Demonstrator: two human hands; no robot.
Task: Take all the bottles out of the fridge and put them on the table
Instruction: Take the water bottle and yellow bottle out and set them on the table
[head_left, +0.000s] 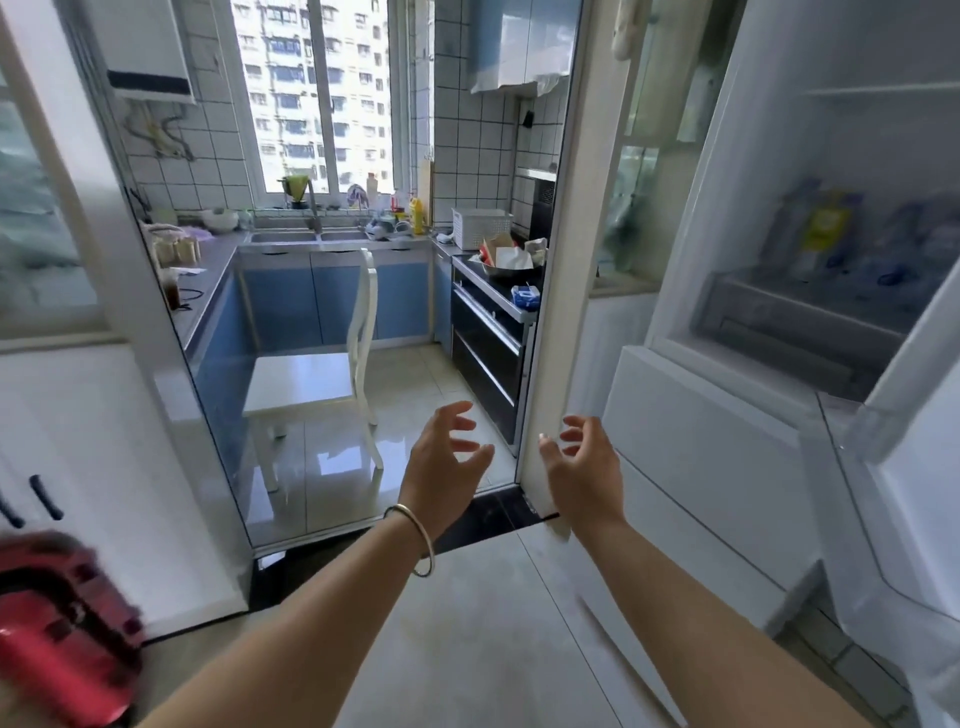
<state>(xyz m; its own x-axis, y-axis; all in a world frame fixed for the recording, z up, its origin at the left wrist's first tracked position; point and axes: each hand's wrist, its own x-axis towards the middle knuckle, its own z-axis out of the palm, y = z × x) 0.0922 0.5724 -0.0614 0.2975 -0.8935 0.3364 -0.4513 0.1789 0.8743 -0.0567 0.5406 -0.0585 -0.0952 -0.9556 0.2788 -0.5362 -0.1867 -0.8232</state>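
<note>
The white fridge (727, 467) stands open at the right, its lit inside blurred. On a shelf in it stand several bottles (826, 234), one with a yellow label, the others clear with blue. My left hand (447, 457), a bangle on its wrist, and my right hand (587, 462) are both stretched out in front of me at mid-frame, fingers spread, holding nothing. Both hands are left of and below the fridge shelf, in front of the kitchen doorway. No table is in view.
A white door post (561, 260) stands between the hands and the kitchen. Beyond it are a white chair (311, 384), blue cabinets, a sink and a black oven (488, 353). A glass sliding door (156, 312) is at left. A red blurred object (57, 623) sits at bottom left.
</note>
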